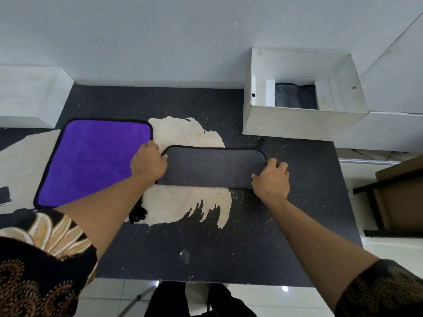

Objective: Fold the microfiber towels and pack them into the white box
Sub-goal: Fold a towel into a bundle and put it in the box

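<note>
Both hands are down on the grey towel (212, 167), one at each short end. The left hand (148, 164) has its fingers curled at the towel's left end, thumb against the hem, and seems to pinch it. The right hand (271, 177) curls round the right end, thumb on top of the cloth and fingers past its edge, so it too looks to be gripping.

The towel lies near the middle of the bench (229, 248) as a long, narrow band, already folded once lengthwise by the look of it. I judge the step in hand to be the next fold of this towel. That would call for lifting one end and laying it over the other with hems matched, then carrying the bundle to the box (297, 124).

The box stands open at the bench's far right corner, well apart from the hands, with folded grey towels (295, 96) already at its bottom. A purple towel (93, 161) lies flat and unfolded just to the left, the left hand over its right edge, so it is still to be done.

The bench top is black and speckled, worn to pale patches under and around the towels. A white wall (160, 42) rises behind, and pale floor tiles (274, 300) show below.
</note>
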{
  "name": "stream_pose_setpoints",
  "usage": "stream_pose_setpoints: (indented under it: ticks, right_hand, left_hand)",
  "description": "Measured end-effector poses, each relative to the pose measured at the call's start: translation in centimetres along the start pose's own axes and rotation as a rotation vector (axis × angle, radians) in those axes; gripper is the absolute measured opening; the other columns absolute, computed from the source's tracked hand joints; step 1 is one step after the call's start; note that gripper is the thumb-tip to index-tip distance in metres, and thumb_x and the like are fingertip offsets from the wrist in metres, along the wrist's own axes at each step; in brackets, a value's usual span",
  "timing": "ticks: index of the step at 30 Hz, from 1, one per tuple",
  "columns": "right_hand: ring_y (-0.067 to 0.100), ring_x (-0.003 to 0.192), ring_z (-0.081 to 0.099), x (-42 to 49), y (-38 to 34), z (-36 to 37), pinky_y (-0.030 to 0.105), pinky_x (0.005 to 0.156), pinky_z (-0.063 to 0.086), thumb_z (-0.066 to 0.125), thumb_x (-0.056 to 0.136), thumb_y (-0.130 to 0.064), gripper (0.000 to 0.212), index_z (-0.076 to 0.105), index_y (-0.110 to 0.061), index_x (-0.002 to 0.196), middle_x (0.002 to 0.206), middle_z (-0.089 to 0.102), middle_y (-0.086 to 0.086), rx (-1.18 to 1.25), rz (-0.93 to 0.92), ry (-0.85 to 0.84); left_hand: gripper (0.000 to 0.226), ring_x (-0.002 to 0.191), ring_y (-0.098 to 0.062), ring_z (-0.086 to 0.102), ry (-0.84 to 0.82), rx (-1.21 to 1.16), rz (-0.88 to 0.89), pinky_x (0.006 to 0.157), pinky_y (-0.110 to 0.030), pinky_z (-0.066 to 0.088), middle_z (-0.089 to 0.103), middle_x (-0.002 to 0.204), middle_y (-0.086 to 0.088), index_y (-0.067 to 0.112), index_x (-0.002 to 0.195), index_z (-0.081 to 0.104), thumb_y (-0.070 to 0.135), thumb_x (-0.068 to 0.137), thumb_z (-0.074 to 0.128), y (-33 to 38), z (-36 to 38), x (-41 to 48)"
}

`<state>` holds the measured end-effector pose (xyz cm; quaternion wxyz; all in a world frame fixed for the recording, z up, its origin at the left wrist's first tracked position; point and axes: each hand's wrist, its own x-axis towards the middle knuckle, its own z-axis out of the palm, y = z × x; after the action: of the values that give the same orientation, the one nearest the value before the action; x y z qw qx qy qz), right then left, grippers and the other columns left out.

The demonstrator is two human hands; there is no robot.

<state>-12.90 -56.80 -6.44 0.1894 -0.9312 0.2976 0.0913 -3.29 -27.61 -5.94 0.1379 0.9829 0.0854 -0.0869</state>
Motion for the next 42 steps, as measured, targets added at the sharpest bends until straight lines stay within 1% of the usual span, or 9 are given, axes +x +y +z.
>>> stream_pose_setpoints:
  ticks: [3, 8, 13, 19, 21, 26, 32, 37, 42]
  right_hand:
    - [0.041, 0.112, 0.054, 0.1, -0.3, -0.3, 0.045, 0.084, 0.049, 0.072, 0.088, -0.032, 0.059, 0.039, -0.007, 0.131, 0.132, 0.038, 0.019, 0.046, 0.040, -0.048]
    - [0.041, 0.115, 0.055, 0.8, -0.6, -1.0, 0.043, 0.083, 0.048, 0.074, 0.085, -0.031, 0.067, 0.037, -0.005, 0.134, 0.134, 0.044, 0.019, 0.112, 0.174, -0.109]
    - [0.032, 0.098, 0.062, 1.1, -0.4, -1.5, 0.034, 0.072, 0.045, 0.068, 0.088, -0.035, 0.050, 0.051, -0.002, 0.122, 0.116, 0.064, 0.017, 0.205, 0.262, -0.194]
    - [0.030, 0.084, 0.066, 0.3, 1.0, -1.9, 0.038, 0.074, 0.056, 0.068, 0.088, -0.037, 0.037, 0.065, -0.003, 0.100, 0.094, 0.069, 0.013, 0.337, 0.301, -0.220]
    - [0.031, 0.078, 0.068, -0.2, 2.3, -2.0, 0.045, 0.075, 0.060, 0.068, 0.085, -0.033, 0.030, 0.066, -0.004, 0.093, 0.085, 0.069, 0.012, 0.356, 0.344, -0.241]
    - [0.028, 0.063, 0.070, -2.1, 5.3, -2.9, 0.046, 0.068, 0.062, 0.067, 0.083, -0.021, 0.016, 0.065, -0.006, 0.079, 0.072, 0.068, 0.010, 0.383, 0.388, -0.261]
    - [0.029, 0.072, 0.066, -2.7, 6.0, -3.0, 0.047, 0.070, 0.061, 0.066, 0.080, -0.015, 0.006, 0.065, -0.009, 0.080, 0.082, 0.068, 0.012, 0.415, 0.331, -0.248]
    - [0.027, 0.083, 0.066, -4.1, 4.8, -3.9, 0.044, 0.077, 0.059, 0.061, 0.076, -0.013, 0.016, 0.066, -0.018, 0.090, 0.086, 0.069, 0.005, 0.483, 0.236, -0.236]
    - [0.023, 0.107, 0.063, -6.0, 3.4, -4.3, 0.041, 0.090, 0.054, 0.060, 0.084, -0.008, 0.045, 0.062, -0.022, 0.126, 0.116, 0.069, 0.002, 0.455, 0.003, -0.246]
  left_hand:
    - [0.051, 0.102, -0.032, 0.059, -0.075, 0.051, 0.022, 0.078, -0.042, 0.051, 0.057, 0.117, -0.011, 0.010, 0.123, 0.051, 0.045, 0.089, 0.066, 0.1, 0.2, 0.4]
    - [0.055, 0.113, -0.038, 0.057, -0.134, -0.009, -0.188, 0.088, -0.045, 0.049, 0.054, 0.129, -0.020, 0.003, 0.133, 0.043, 0.033, 0.092, 0.063, 0.9, 0.2, 1.0]
    - [0.079, 0.122, -0.037, 0.051, -0.256, -0.076, -0.351, 0.084, -0.039, 0.047, 0.038, 0.144, -0.021, 0.002, 0.146, 0.029, 0.038, 0.088, 0.069, 1.8, 0.8, -1.9]
    - [0.026, 0.084, -0.025, 0.058, -0.279, -0.305, -0.312, 0.075, -0.036, 0.054, 0.059, 0.091, -0.007, 0.001, 0.107, 0.059, 0.022, 0.093, 0.063, 0.0, 1.8, -4.5]
    - [0.014, 0.084, -0.024, 0.056, -0.328, -0.342, -0.290, 0.078, -0.036, 0.054, 0.060, 0.096, -0.009, 0.007, 0.091, 0.057, 0.020, 0.094, 0.061, -0.1, 1.7, -5.8]
    - [0.033, 0.084, -0.022, 0.060, -0.412, -0.304, -0.314, 0.073, -0.032, 0.052, 0.065, 0.100, -0.007, 0.004, 0.110, 0.064, 0.031, 0.092, 0.065, -0.9, 2.1, -9.2]
    - [0.031, 0.089, -0.016, 0.058, -0.005, -0.167, -0.060, 0.071, -0.031, 0.046, 0.062, 0.111, 0.000, 0.018, 0.113, 0.060, 0.036, 0.089, 0.067, 3.6, 1.1, -11.5]
    - [0.032, 0.096, -0.017, 0.066, -0.365, -0.394, 0.105, 0.090, -0.038, 0.054, 0.072, 0.097, 0.004, 0.020, 0.097, 0.069, 0.050, 0.087, 0.064, 12.9, 1.9, -11.5]
    - [0.052, 0.085, -0.021, 0.070, -0.656, -0.682, -0.090, 0.079, -0.038, 0.060, 0.070, 0.098, -0.005, 0.013, 0.092, 0.065, 0.062, 0.077, 0.070, 19.7, 2.3, -12.0]
